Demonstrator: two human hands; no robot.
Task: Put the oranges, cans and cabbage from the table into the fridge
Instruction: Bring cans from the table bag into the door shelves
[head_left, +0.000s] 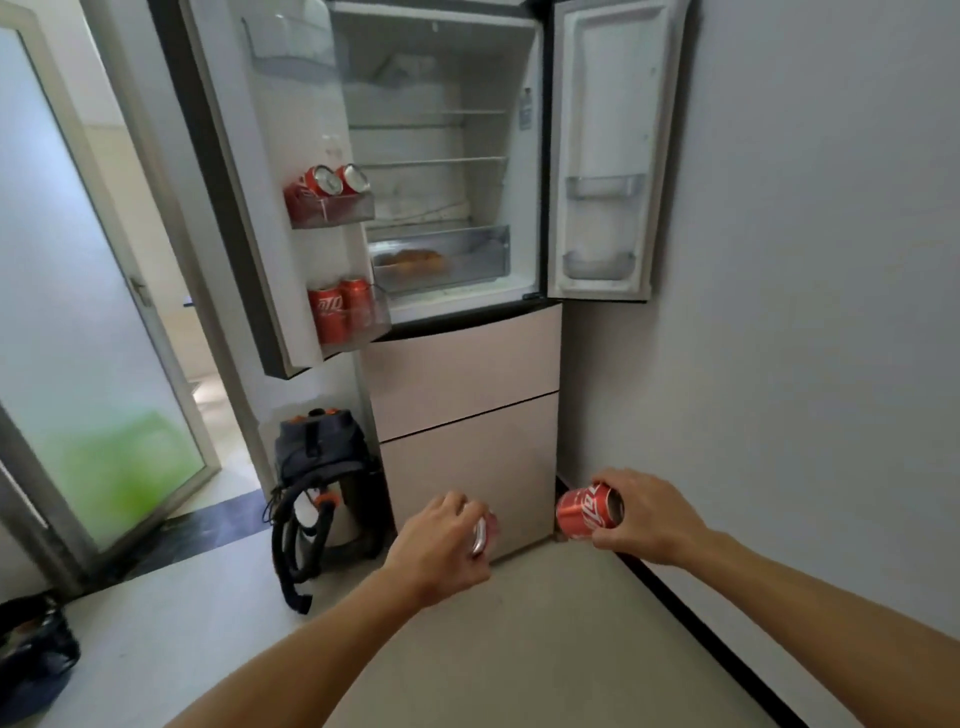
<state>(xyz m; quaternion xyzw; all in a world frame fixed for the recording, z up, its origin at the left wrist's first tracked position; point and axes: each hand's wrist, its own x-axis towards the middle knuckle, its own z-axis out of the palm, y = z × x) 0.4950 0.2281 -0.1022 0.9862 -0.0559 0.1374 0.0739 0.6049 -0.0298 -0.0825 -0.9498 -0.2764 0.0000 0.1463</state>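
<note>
My right hand (641, 514) grips a red can (587, 512) lying sideways, with fingers (615, 477) curled over it and the thumb under it. My left hand (441, 540) is curled round a second can (483, 532). Only its silver rim and a sliver of red show past my knuckles. Both hands hang low and well apart, in front of the closed lower drawers (467, 410) of the fridge (441, 78).

Above the drawers both upper doors stand open. The left door (228, 171) swings out toward me and carries two bins. In the top bin (337, 210) sit two leaning cans (324, 182), tipped against each other. In the bottom bin (358, 332) are two upright cans (337, 312), side by side. Inside the compartment, below the wire shelves (431, 162), the clear crisper (467, 254) holds blurred orange shapes (413, 260) that look like the oranges. The right door (608, 145) lies folded back against the wall (805, 260).

Left of the fridge, under the jutting left door, a vacuum (322, 457) stands on the floor (493, 649). Its black hose (291, 551) loops down just left of my left forearm. Further left is a frosted glass door (78, 312). A dark bag (31, 660) sits in the bottom-left corner.
</note>
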